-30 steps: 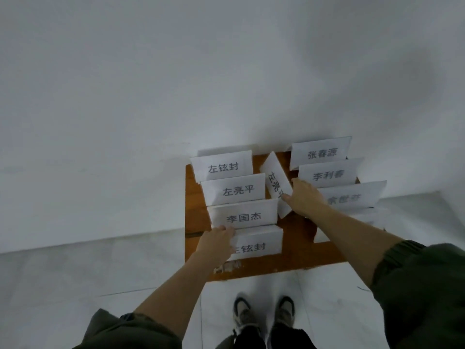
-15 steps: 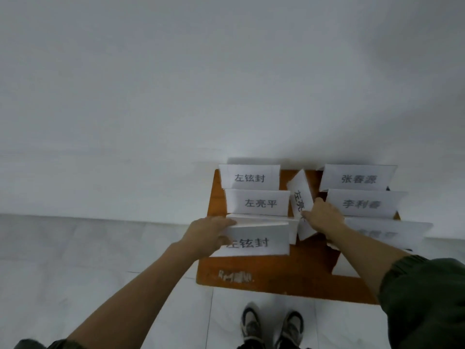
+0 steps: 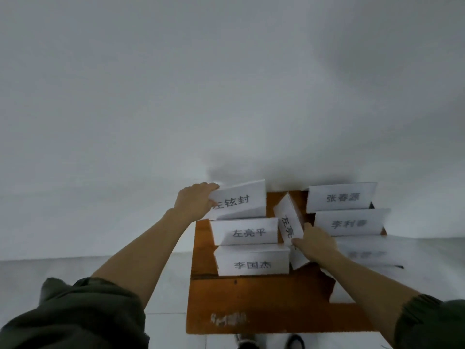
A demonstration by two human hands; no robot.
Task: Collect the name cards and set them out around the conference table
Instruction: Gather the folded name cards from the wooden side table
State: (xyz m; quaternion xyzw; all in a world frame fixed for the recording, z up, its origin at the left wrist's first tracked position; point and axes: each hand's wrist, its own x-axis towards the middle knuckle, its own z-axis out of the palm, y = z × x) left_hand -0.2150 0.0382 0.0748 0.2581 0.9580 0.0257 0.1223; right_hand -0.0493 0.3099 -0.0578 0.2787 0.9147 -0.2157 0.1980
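Note:
Several white folded name cards stand in two columns on a small brown wooden table (image 3: pixel 251 303). My left hand (image 3: pixel 195 201) grips the left end of the card 左铉封 (image 3: pixel 241 201), held up at the back of the left column over another white card. In front of it stand the cards 左亮平 (image 3: pixel 247 233) and 李国杰 (image 3: pixel 251 264). My right hand (image 3: pixel 314 244) pinches the near end of a slanted card (image 3: pixel 289 221) between the columns. The right column holds 张春源 (image 3: pixel 342 197), 李利春 (image 3: pixel 349 222) and a blurred card (image 3: pixel 364 253).
The table stands against a plain white wall (image 3: pixel 226 84). Pale floor tiles (image 3: pixel 50 268) lie to its left. My shoes (image 3: pixel 269 342) show below the table's front edge. A flat white sheet (image 3: pixel 344 290) lies under my right forearm.
My left hand lifted the front 左铉封 card and carried it to the back of the left column. My right hand stayed on the slanted card. The view shifted left.

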